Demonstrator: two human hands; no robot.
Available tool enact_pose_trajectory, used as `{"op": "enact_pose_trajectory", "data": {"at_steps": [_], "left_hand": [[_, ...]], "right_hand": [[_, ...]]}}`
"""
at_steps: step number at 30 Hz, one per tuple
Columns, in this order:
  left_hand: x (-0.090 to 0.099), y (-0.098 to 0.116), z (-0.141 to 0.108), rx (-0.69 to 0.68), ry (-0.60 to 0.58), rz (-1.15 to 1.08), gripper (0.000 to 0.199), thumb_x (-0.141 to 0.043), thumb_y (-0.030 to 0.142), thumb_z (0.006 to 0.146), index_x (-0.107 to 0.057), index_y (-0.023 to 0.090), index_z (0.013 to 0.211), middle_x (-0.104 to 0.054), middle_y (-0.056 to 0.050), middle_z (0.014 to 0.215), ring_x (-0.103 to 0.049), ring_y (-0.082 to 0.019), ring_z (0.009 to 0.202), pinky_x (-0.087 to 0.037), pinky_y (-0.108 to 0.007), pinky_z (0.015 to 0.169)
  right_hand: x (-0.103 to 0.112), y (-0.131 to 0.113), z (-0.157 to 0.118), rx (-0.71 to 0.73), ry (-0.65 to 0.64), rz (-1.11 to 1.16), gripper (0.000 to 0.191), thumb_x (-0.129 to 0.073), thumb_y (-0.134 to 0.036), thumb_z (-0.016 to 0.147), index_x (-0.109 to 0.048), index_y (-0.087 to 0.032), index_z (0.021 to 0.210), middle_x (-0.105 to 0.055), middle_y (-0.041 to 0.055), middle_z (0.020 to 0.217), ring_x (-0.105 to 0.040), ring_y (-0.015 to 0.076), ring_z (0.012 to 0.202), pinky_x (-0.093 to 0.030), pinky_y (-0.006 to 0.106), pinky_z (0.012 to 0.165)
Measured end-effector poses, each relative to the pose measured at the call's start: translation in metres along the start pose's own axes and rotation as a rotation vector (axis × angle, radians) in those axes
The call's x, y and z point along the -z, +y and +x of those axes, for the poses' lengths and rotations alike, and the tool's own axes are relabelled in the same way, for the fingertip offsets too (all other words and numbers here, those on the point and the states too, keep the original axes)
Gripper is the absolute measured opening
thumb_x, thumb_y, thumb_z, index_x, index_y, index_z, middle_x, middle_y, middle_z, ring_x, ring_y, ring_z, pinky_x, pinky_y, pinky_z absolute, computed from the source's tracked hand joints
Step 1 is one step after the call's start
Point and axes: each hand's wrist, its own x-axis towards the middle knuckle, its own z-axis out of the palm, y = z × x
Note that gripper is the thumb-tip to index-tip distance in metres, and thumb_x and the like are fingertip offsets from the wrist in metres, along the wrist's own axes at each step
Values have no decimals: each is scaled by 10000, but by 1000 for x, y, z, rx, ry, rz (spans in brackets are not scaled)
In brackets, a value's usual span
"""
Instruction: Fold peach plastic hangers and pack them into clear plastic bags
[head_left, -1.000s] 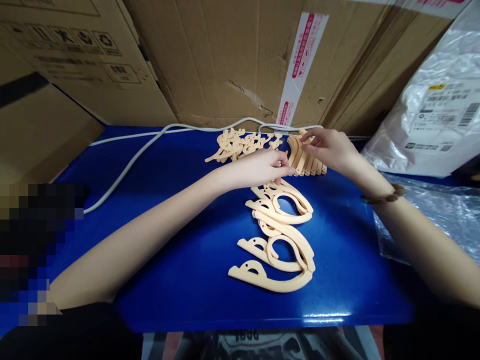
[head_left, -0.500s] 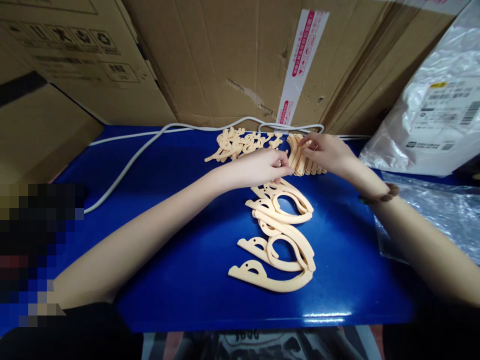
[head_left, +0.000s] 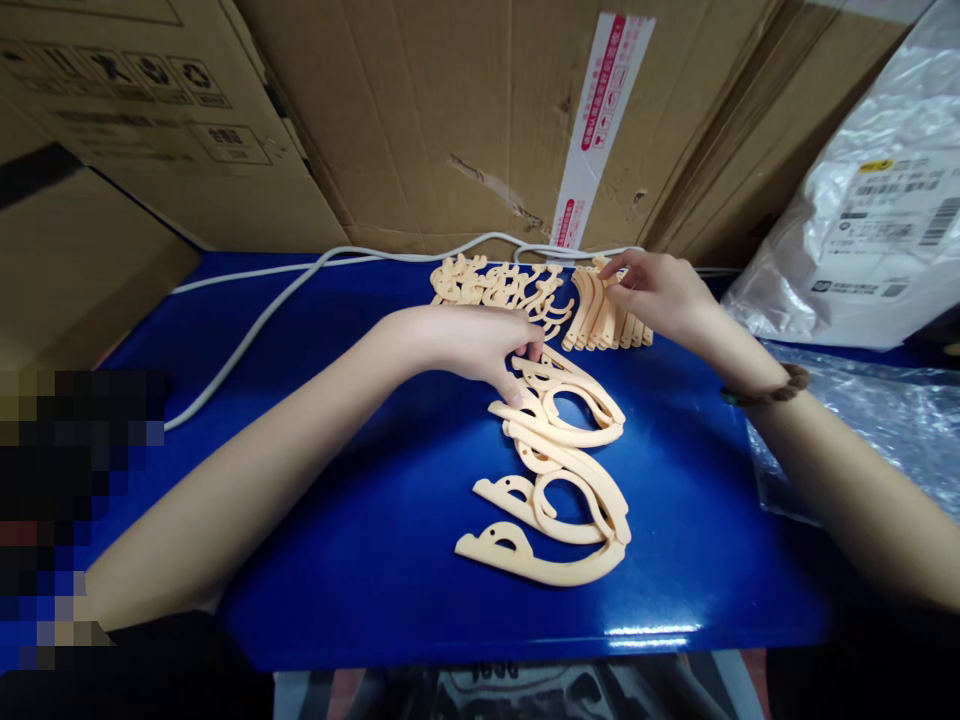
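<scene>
My left hand [head_left: 484,345] is over the upper end of a column of beige plastic folding-hanger pieces [head_left: 577,437]. Its thumb is apart from its curled fingers, and nothing shows in its grasp; whether it touches the pieces below is unclear. At the back, my right hand [head_left: 660,290] has its thumb and fingers closed on the top of a curved hanger arm [head_left: 600,262], part of which they hide. That arm is at the row of similar curved arms [head_left: 589,315] lying side by side. Left of this row lies a heap of small beige hook pieces [head_left: 487,282].
Cardboard boxes [head_left: 450,120] form a wall behind the blue table [head_left: 360,540]. A white cable [head_left: 255,340] runs along the back and left. To the right are a white plastic-wrapped package [head_left: 847,230] and clear plastic film [head_left: 847,430].
My left hand has moved left and nearer to me, away from the row of arms, and its thumb has spread downward. My right hand has shifted slightly to the right, staying by the row.
</scene>
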Motion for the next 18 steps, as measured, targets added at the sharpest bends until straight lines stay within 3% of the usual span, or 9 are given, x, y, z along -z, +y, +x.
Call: {"op": "enact_pose_trajectory", "data": {"at_steps": [7,18], "left_hand": [[-4,2,5,17,4,-21,414,-713,462,756,-618,184,1048,-661,-47,1046,-559,-179,856,-361,-241,683],[-7,-6,10,-9,9,-45,429,-724,496,739,-602,197,1020,-681,-36,977,-577,-185,848,-352,-242,645]], "right_hand": [[8,8,1,-83,-3,-95,345,-581,-356,860,-753,-228,1130,-756,100,912,-683,289,839,-484,424,735],[-6,20,4,-74,-40,-142,429,-623,-343,829,-714,-228,1232,-779,96,946,-697,285,837,-512,419,744]]}}
